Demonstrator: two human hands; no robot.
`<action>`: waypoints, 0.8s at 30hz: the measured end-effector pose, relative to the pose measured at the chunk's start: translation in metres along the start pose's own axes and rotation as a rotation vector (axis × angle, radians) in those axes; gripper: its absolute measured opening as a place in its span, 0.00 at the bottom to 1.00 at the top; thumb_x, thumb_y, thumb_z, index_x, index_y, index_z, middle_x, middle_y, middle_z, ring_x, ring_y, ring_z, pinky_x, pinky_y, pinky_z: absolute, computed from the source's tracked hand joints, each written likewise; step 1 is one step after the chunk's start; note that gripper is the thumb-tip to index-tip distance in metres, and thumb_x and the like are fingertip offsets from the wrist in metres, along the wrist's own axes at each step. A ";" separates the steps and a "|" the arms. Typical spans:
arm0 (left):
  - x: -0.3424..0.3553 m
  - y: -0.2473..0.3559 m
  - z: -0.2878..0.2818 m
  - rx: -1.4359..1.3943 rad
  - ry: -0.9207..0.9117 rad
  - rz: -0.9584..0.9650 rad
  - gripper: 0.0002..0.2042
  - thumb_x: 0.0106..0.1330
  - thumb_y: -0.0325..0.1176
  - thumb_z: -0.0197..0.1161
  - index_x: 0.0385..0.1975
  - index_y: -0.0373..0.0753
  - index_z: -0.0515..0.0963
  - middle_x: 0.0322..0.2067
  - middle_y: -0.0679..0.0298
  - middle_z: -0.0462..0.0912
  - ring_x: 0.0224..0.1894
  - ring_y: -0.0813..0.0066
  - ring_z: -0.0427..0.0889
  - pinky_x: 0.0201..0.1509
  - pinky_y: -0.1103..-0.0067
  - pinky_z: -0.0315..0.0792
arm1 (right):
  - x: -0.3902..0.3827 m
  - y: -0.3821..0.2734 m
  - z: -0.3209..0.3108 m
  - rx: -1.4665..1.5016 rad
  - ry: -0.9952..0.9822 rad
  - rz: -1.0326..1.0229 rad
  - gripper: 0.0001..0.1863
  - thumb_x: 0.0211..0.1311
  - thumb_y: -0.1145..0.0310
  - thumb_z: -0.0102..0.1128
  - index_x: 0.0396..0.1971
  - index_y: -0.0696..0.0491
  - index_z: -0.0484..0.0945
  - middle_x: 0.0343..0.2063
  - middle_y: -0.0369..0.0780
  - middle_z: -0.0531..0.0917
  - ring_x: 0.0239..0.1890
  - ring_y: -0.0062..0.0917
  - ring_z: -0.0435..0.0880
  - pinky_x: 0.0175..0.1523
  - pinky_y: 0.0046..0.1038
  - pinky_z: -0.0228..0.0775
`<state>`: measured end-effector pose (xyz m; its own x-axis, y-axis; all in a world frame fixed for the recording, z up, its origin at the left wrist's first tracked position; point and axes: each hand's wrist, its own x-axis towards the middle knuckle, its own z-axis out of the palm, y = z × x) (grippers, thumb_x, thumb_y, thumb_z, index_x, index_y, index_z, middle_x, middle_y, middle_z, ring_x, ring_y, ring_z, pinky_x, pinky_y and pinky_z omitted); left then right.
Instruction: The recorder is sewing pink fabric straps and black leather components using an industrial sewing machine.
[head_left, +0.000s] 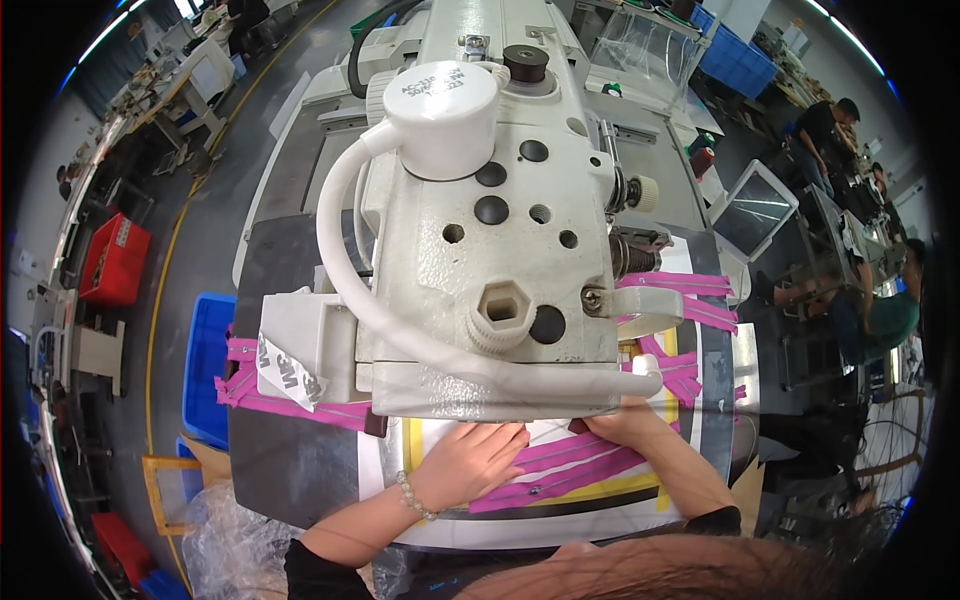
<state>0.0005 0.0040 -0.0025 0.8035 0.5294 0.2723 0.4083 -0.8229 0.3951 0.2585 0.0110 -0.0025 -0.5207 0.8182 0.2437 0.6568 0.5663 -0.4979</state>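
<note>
My left hand [474,463], with a beaded bracelet at the wrist, lies palm down on a white sheet with yellow borders. Its fingers are stretched out beside magenta zipper strips [560,470]; a small metal slider shows on the nearest strip. My right hand [628,424] reaches under the front of the white sewing machine head [490,290]. Its fingers are bent and partly hidden, and a small dark brown piece [579,425] shows at their tips. What they grip, if anything, is hard to make out. The machine's needle area is hidden below the head.
More magenta zippers [300,408] lie at the left, and others [690,285] at the right. A blue bin [208,370] and crumpled clear plastic [235,535] are on the left. A white hose [335,220] curves over the machine. Other people work at the far right.
</note>
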 end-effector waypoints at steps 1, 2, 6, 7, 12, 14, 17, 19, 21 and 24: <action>0.000 -0.001 0.000 -0.001 -0.001 0.000 0.20 0.57 0.42 0.63 0.44 0.34 0.76 0.47 0.62 0.76 0.47 0.73 0.74 0.49 0.78 0.67 | 0.001 -0.001 0.000 -0.006 -0.011 0.013 0.18 0.51 0.75 0.58 0.44 0.52 0.78 0.48 0.42 0.79 0.50 0.37 0.78 0.54 0.39 0.70; 0.000 -0.001 0.000 0.001 0.001 0.000 0.20 0.57 0.42 0.63 0.44 0.35 0.77 0.46 0.62 0.76 0.47 0.73 0.74 0.47 0.79 0.67 | 0.002 -0.002 0.000 -0.004 -0.012 0.014 0.18 0.51 0.75 0.58 0.44 0.52 0.78 0.48 0.42 0.79 0.50 0.37 0.78 0.54 0.39 0.70; -0.004 -0.001 0.002 -0.028 0.001 -0.027 0.20 0.57 0.42 0.63 0.44 0.34 0.77 0.45 0.62 0.77 0.46 0.73 0.75 0.45 0.79 0.70 | 0.006 -0.004 0.002 0.047 -0.001 0.039 0.16 0.54 0.74 0.56 0.45 0.51 0.78 0.46 0.43 0.80 0.48 0.38 0.79 0.52 0.39 0.71; -0.005 -0.002 0.001 -0.027 -0.001 -0.033 0.20 0.57 0.42 0.63 0.44 0.34 0.77 0.45 0.62 0.77 0.46 0.73 0.75 0.45 0.79 0.70 | 0.008 -0.004 0.003 0.048 0.019 0.019 0.16 0.55 0.74 0.55 0.45 0.51 0.78 0.46 0.44 0.80 0.47 0.39 0.80 0.52 0.39 0.71; -0.004 -0.001 0.006 -0.081 0.024 -0.054 0.17 0.57 0.42 0.64 0.41 0.37 0.78 0.34 0.65 0.81 0.32 0.73 0.81 0.31 0.79 0.76 | 0.002 0.003 0.005 0.114 -0.015 0.082 0.16 0.55 0.73 0.55 0.45 0.50 0.79 0.46 0.44 0.80 0.48 0.39 0.79 0.52 0.39 0.71; -0.002 -0.004 0.009 -0.072 0.065 -0.024 0.17 0.57 0.42 0.64 0.41 0.38 0.78 0.32 0.66 0.81 0.29 0.74 0.81 0.28 0.80 0.76 | 0.000 0.007 0.008 0.123 -0.025 0.084 0.16 0.55 0.73 0.56 0.46 0.50 0.79 0.47 0.44 0.80 0.48 0.39 0.79 0.52 0.39 0.71; -0.002 -0.004 0.010 -0.069 0.101 0.007 0.16 0.58 0.43 0.64 0.40 0.38 0.79 0.30 0.67 0.81 0.26 0.75 0.80 0.25 0.81 0.75 | 0.000 0.007 0.005 0.036 -0.028 0.030 0.17 0.53 0.73 0.56 0.45 0.51 0.79 0.47 0.44 0.80 0.48 0.39 0.79 0.52 0.38 0.71; -0.005 -0.003 0.010 -0.072 0.092 -0.002 0.16 0.58 0.43 0.64 0.40 0.38 0.79 0.30 0.66 0.81 0.25 0.75 0.80 0.25 0.81 0.75 | 0.002 0.005 0.005 0.076 -0.043 0.060 0.18 0.52 0.74 0.57 0.45 0.51 0.79 0.47 0.43 0.80 0.48 0.39 0.79 0.52 0.38 0.71; -0.009 0.002 0.009 -0.123 -0.055 -0.115 0.21 0.52 0.41 0.68 0.43 0.36 0.78 0.44 0.61 0.78 0.47 0.65 0.77 0.50 0.73 0.71 | 0.002 0.005 0.005 0.077 -0.029 0.050 0.18 0.52 0.74 0.58 0.45 0.52 0.79 0.47 0.43 0.80 0.48 0.39 0.79 0.52 0.38 0.71; -0.003 0.001 0.001 -0.088 0.001 -0.061 0.21 0.53 0.41 0.67 0.44 0.36 0.77 0.46 0.60 0.77 0.48 0.65 0.76 0.52 0.72 0.70 | 0.006 -0.004 -0.001 0.061 0.000 0.043 0.18 0.51 0.75 0.58 0.45 0.52 0.79 0.47 0.43 0.80 0.48 0.39 0.79 0.52 0.38 0.71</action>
<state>-0.0006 0.0015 -0.0041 0.7778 0.5782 0.2462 0.4170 -0.7679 0.4862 0.2537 0.0137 0.0018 -0.4930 0.8414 0.2212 0.6442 0.5239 -0.5573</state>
